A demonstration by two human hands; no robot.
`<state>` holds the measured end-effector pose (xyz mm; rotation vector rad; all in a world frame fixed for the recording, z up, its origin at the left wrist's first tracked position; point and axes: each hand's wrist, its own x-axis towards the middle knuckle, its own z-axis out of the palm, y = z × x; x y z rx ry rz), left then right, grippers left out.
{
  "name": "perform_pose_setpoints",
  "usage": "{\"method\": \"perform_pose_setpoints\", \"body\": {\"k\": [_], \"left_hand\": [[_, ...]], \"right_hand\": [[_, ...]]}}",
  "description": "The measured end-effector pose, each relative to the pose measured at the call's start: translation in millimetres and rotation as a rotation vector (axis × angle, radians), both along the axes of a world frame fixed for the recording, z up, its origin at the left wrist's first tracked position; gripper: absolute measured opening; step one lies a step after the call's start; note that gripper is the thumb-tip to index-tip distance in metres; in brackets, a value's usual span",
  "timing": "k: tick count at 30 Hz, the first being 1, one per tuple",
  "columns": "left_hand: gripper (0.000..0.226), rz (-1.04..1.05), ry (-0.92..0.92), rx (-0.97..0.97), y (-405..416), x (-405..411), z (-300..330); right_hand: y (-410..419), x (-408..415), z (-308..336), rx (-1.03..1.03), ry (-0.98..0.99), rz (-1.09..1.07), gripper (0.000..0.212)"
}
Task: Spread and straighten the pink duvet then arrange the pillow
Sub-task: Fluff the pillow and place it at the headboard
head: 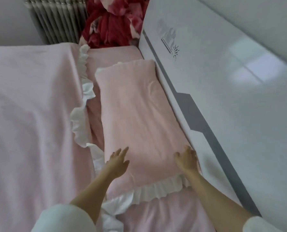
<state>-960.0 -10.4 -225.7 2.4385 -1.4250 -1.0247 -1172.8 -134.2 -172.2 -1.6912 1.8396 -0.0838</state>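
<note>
- Against the headboard [206, 67], the pillow [136, 114] lies flat on the bed sheet [114, 55], its long side running along the board and its white frill at the near end.
- Left hand [117, 162] rests on the pillow's near left corner, fingers [122, 152] apart and flat, clamped on nothing.
- Right hand [187, 159] presses the near right corner beside the headboard, fingers spread too, holding nothing.
- Duvet [30, 106] covers the left part of the bed, broadly smooth with only soft folds; its frilled edge [82, 101] lies just beside the pillow, wavy rather than straight.
- Judgement: the duvet step looks largely done, though the frilled edge could use a tidy; its far sides are out of view.
- Pillow arranging looks nearly finished: it seems placed, and what remains is likely a last pat or nudge to square it.
- A red floral blanket [112, 22] is heaped beyond the bed by a radiator [55, 19].
</note>
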Motion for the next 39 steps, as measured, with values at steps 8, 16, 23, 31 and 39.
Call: {"method": "perform_pose_setpoints", "body": {"k": [8,16,23,31,39], "left_hand": [[0.094,0.311,0.133,0.04,-12.9,-1.6,-51.7],[0.096,0.376,-0.019,0.013,-20.1,-15.0,-94.8],[0.082,0.4,0.048,-0.258,-39.3,17.1,-89.4],[0.021,1.126,0.567,-0.388,-40.0,79.0,-92.6],[0.028,0.955,0.337,-0.434,-49.3,101.5,-89.0]], "right_hand": [[-16.2,18.9,-79.1,0.102,0.168,0.487,0.062],[-111.8,90.6,-10.5,-0.701,0.051,0.492,0.042],[-37.3,80.2,-133.5,-0.337,0.228,0.716,0.057],[5.3,140.8,-150.1,-0.453,0.149,1.273,0.051],[-68.7,183.5,-123.9,-0.455,0.28,1.053,0.062]]}}
